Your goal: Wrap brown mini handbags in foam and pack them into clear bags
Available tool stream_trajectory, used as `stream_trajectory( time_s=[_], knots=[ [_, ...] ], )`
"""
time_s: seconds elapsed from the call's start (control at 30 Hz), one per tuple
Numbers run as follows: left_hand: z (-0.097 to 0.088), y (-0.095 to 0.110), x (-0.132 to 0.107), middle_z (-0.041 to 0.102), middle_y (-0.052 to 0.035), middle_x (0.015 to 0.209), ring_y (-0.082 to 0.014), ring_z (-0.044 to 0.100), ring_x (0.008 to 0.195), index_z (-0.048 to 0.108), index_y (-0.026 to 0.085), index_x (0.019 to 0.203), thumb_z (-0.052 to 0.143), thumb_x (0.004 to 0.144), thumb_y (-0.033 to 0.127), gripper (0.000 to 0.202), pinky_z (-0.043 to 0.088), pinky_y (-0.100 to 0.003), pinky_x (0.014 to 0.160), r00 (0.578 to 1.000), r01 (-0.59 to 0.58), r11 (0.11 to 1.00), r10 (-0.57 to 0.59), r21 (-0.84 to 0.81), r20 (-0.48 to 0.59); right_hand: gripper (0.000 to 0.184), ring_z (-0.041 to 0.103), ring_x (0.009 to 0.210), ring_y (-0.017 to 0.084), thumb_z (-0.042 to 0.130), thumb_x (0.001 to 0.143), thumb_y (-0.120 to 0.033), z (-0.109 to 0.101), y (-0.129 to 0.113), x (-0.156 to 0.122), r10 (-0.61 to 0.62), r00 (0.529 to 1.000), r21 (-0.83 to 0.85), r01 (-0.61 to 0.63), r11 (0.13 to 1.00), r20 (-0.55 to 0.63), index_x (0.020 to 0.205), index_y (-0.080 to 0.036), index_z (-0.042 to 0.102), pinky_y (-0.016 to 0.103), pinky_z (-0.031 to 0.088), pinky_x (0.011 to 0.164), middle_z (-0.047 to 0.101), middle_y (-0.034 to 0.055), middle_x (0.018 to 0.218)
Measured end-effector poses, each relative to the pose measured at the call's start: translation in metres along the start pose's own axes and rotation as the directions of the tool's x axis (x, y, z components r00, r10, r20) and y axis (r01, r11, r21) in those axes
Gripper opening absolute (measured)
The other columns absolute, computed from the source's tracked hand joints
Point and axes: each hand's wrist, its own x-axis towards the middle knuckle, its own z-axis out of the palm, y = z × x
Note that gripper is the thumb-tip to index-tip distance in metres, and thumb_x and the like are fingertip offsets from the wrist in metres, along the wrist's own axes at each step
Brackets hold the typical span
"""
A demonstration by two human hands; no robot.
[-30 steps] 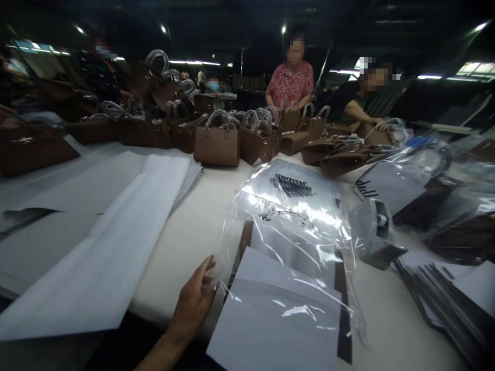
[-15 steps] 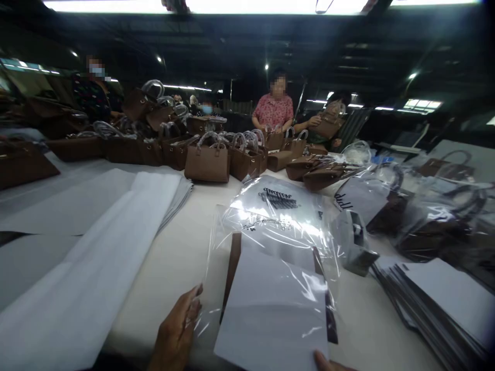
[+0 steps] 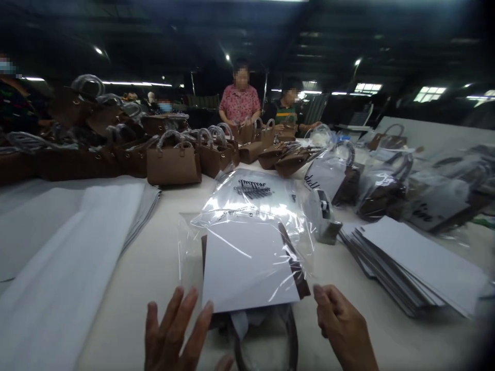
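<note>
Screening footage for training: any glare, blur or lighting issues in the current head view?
Head view: hard glare streaks the clear plastic bag around its black print; head view: dark ceiling against bright lamps; head view: brown handbags at left dim and soft; head view: left hand and right hand readable, both cut by the bottom edge.

Layout, white flat tabletop [image 3: 154,252]

Centre: clear plastic bag [image 3: 251,188], white rectangular card [image 3: 247,270] in it, lying over brown boxy handbag [image 3: 298,273]; dark curved handle [image 3: 293,335] on near side. Left: layered white flat sheets [image 3: 88,221]. Right of plastic bag: grey boxy object [image 3: 328,232], then stack of white flat cards [image 3: 417,263]. Behind that stack: plastic-wrapped brown handbags [image 3: 382,193]. Behind centre and left: brown boxy handbags [image 3: 174,167] in a row.
</note>
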Motion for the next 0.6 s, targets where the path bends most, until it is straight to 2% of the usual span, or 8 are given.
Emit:
stream_trajectory(
  time_s=[0.07,0.13,0.2,0.27,0.33,0.43,0.53,0.6],
  knots=[
    [0.006,0.005,0.021,0.021,-0.0015,0.145,-0.033,0.025,0.13,0.022,0.032,0.137,0.059,0.073,0.034,0.074,0.007,-0.06,0.107,0.983,-0.145,0.989,0.143,0.012,0.118,0.049,0.048,0.047,0.011,0.041,0.075,-0.067,0.007,0.021,-0.015,0.065,0.996,0.114,-0.072,0.991,0.062,0.075,-0.019,0.05,0.022,0.039,0.05,0.05,-0.0029,0.052],
    [0.019,0.003,0.036,0.034,-0.0049,0.14,-0.0294,0.032,0.128,0.034,0.028,0.133,0.056,0.075,0.032,0.062,0.01,-0.052,0.109,0.934,-0.292,0.956,0.285,-0.001,0.214,0.056,0.053,0.051,0.013,0.047,0.07,-0.069,0.021,0.035,-0.026,0.056,0.968,0.289,-0.128,0.949,0.243,0.088,-0.015,0.051,0.023,0.041,0.052,0.058,0.0016,0.062],
    [0.032,-0.003,0.043,0.046,-0.0052,0.132,-0.0231,0.04,0.123,0.043,0.024,0.128,0.054,0.078,0.027,0.051,0.02,-0.039,0.109,0.897,-0.391,0.92,0.384,-0.013,0.219,0.061,0.055,0.053,0.014,0.053,0.067,-0.068,0.037,0.037,-0.03,-0.003,0.912,0.423,-0.187,0.887,0.411,0.092,-0.012,0.05,0.023,0.042,0.05,0.06,0.0057,0.065],
    [0.038,-0.009,0.045,0.05,-0.0048,0.128,-0.0203,0.044,0.12,0.047,0.023,0.124,0.053,0.079,0.023,0.045,0.029,-0.032,0.104,0.892,-0.418,0.908,0.416,-0.027,0.177,0.059,0.055,0.05,0.014,0.055,0.066,-0.066,0.049,0.03,-0.028,-0.027,0.858,0.514,-0.281,0.81,0.512,0.088,-0.012,0.048,0.021,0.041,0.047,0.059,0.0053,0.06],
    [0.036,-0.012,0.044,0.048,-0.0082,0.13,-0.0239,0.042,0.122,0.046,0.022,0.125,0.053,0.081,0.03,0.045,0.033,-0.036,0.102,0.874,-0.45,0.89,0.456,-0.076,0.166,0.056,0.053,0.045,0.012,0.058,0.068,-0.062,0.053,0.017,-0.022,-0.01,0.832,0.584,-0.382,0.716,0.555,0.091,-0.013,0.045,0.019,0.039,0.042,0.057,0.0031,0.057],
    [0.031,-0.015,0.042,0.042,-0.0129,0.134,-0.0312,0.037,0.124,0.04,0.023,0.13,0.048,0.078,0.052,0.06,0.027,-0.048,0.104,0.8,-0.557,0.818,0.575,-0.143,0.173,0.054,0.051,0.039,0.01,0.06,0.068,-0.058,0.053,-0.008,-0.018,0.002,0.816,0.65,-0.461,0.605,0.578,0.094,-0.015,0.041,0.015,0.035,0.033,0.058,0.0025,0.06],
    [0.038,-0.026,0.043,0.042,-0.0059,0.134,-0.0318,0.038,0.124,0.039,0.032,0.13,0.052,0.073,0.048,0.061,0.023,-0.049,0.106,0.828,-0.535,0.835,0.548,-0.125,0.12,0.061,0.05,0.038,0.009,0.062,0.063,-0.061,0.048,-0.036,-0.018,-0.067,0.805,0.698,-0.466,0.544,0.59,0.095,-0.015,0.041,0.015,0.037,0.032,0.057,0.0007,0.059],
    [0.053,-0.046,0.052,0.04,0.0031,0.134,-0.0291,0.038,0.123,0.035,0.041,0.13,0.052,0.071,0.039,0.062,0.03,-0.047,0.103,0.863,-0.486,0.861,0.499,-0.149,0.072,0.066,0.052,0.04,0.011,0.054,0.064,-0.07,0.036,-0.05,-0.013,-0.183,0.775,0.704,-0.412,0.579,0.604,0.095,-0.013,0.043,0.019,0.04,0.033,0.057,0.0021,0.059]
  ],
)
